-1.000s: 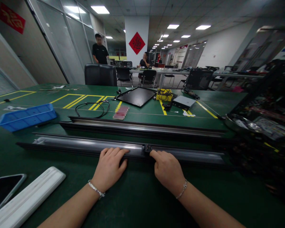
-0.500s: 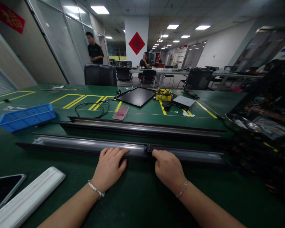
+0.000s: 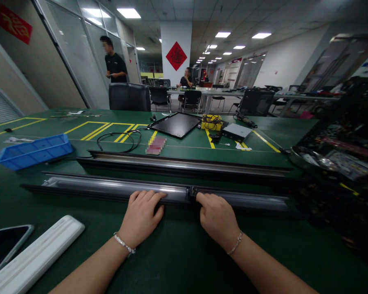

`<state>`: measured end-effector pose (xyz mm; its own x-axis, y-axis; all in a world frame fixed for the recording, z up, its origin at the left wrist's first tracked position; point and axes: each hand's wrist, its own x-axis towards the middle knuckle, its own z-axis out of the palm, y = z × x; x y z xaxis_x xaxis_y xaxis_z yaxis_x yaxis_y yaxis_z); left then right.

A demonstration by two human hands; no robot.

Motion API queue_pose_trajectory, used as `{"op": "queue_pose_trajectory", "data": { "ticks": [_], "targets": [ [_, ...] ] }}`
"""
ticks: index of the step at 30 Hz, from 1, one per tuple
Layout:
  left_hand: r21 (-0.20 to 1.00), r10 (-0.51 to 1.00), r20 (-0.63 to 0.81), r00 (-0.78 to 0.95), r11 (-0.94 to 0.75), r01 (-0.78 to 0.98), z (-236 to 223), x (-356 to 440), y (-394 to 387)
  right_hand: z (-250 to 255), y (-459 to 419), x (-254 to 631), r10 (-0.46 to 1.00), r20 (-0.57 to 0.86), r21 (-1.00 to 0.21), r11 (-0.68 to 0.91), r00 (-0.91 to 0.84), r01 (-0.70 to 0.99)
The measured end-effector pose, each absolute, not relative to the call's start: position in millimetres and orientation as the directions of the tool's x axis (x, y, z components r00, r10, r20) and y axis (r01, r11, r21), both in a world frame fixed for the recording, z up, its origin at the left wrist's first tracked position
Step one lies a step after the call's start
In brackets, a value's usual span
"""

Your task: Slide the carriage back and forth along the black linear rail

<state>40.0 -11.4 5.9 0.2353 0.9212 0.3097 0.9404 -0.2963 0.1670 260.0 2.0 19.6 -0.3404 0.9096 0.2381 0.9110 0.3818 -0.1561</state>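
Observation:
A long black metal channel (image 3: 110, 186) with a shiny inner floor lies across the green table in front of me. My left hand (image 3: 142, 214) is on its near wall, fingers hooked over the edge and thumb on my side. A small black block (image 3: 193, 191) sits inside the channel, right of the middle. My right hand (image 3: 218, 218) is curled against that block, its index fingertip touching the block's right side; the other fingers are tucked under and partly hidden. Behind it, roughly parallel, lies a second black channel (image 3: 184, 165), which neither hand touches.
At left stand a blue plastic bin (image 3: 35, 151), a white bar (image 3: 46, 249) and a phone (image 3: 7, 247). Farther back lie a flat black panel (image 3: 176, 124), a yellow box with cables (image 3: 212, 121) and a grey box (image 3: 237, 132). Dark equipment (image 3: 340, 204) crowds the right side.
Both hands, the channels and the block look the same as before. In the background, the standing person has moved a little to the left.

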Motion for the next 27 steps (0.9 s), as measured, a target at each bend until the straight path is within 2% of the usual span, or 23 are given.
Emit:
{"op": "queue_pose_trajectory", "data": {
  "ticks": [10, 22, 27],
  "targets": [
    [0.159, 0.919, 0.314, 0.238, -0.298, 0.941, 5, 39, -11, 19, 0, 260, 0.912, 0.240, -0.105, 0.366, -0.333, 0.925],
    [0.170, 0.903, 0.351, 0.246, -0.320, 0.932, 5, 39, -12, 19, -15, 273, 0.905, 0.241, -0.100, 0.381, -0.349, 0.919],
    [0.177, 0.896, 0.370, 0.246, -0.328, 0.928, 4, 39, -12, -1, -28, 285, 0.879, 0.339, 0.020, 0.351, -0.336, 0.936]
  ]
}}
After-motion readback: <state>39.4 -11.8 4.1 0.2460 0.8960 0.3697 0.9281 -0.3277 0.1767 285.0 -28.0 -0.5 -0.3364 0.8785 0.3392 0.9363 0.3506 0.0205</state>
